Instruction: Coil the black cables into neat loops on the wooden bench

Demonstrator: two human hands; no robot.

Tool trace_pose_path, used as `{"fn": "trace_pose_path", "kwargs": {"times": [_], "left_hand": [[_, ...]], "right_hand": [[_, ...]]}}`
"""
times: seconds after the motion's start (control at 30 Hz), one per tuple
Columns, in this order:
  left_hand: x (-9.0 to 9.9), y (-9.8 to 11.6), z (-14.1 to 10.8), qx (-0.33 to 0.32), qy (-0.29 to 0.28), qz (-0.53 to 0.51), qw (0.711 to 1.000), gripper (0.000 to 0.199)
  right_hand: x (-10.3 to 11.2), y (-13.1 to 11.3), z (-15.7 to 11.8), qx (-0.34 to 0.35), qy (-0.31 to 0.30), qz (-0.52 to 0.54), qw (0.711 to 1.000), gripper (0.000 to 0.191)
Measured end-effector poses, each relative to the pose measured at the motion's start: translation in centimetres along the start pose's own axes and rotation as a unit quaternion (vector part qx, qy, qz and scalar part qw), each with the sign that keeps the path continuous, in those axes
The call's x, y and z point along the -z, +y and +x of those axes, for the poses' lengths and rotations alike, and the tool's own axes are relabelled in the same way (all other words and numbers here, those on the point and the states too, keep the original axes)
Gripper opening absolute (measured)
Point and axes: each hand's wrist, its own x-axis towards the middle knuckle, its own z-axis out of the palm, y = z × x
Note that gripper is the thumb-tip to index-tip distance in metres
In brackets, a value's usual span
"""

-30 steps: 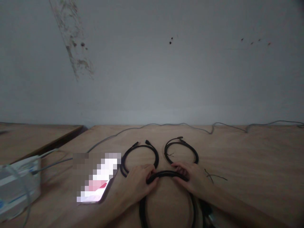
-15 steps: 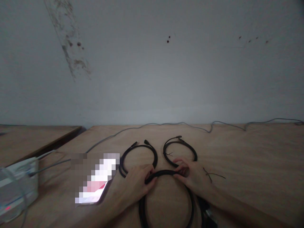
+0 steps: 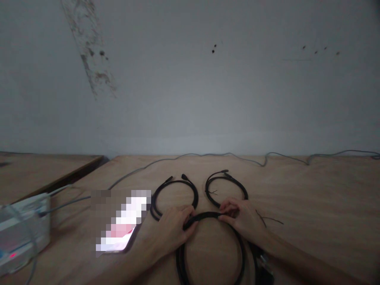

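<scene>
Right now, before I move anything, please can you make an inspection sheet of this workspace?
Surface: wooden table; second wooden table behind it at left.
Job's things: front black coil, held; left black coil and right black coil lie beyond it.
Clutter: phone, screen pixelated; white box with red light.
Grips: left hand and right hand both hold the front black coil.
Cables: gray cable along far edge; thin dark wires right of the coils.
Surroundings: gray wall with dark stains.

No words, numbers or brands can be read: the phone (image 3: 120, 221) is blurred out, and any markings on the white box (image 3: 23, 233) are too small to tell.
</scene>
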Motion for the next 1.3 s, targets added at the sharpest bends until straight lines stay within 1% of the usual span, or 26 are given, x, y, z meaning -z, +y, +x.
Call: {"fn": "trace_pose_path", "kwargs": {"times": [0.2,0.37,0.5,0.6,0.8,1.0,1.13,1.2,1.3], "left_hand": [[0.1,0.2,0.0,0.009,-0.002,-0.009,1.0,0.012],[0.2,0.5,0.1,0.001,-0.011,-0.009,1.0,0.013],[0.4,0.6,0.2,0.008,-0.015,-0.009,1.0,0.014],[0.5,0.6,0.2,0.012,-0.024,-0.009,1.0,0.016],[0.8,0.7,0.3,0.011,-0.022,-0.013,1.0,0.016],[0.3,0.2,0.1,0.003,-0.018,-0.019,1.0,0.014],[0.2,0.0,0.2,-0.002,-0.016,-0.024,1.0,0.013],[0.2,-0.1,0.2,-0.002,-0.015,-0.024,1.0,0.014],[0.2,0.0,0.2,-0.003,-0.013,-0.02,1.0,0.015]], "right_hand": [[-0.5,0.3,0.0,-0.034,0.0,0.055,0.998,0.009],[-0.7,0.6,0.0,-0.034,0.007,0.035,0.999,0.013],[-0.7,0.8,-0.1,-0.016,0.022,0.01,1.0,0.014],[-0.7,1.0,-0.1,0.012,0.017,-0.001,1.0,0.015],[-0.2,1.4,0.5,0.063,-0.022,-0.005,0.998,0.017],[0.4,1.7,0.6,0.119,-0.06,0.005,0.991,0.02],[0.7,1.5,0.5,0.136,-0.076,0.017,0.988,0.024],[0.7,1.4,0.4,0.137,-0.07,0.017,0.988,0.026],[0.4,1.5,0.4,0.126,-0.034,0.004,0.991,0.025]]}}
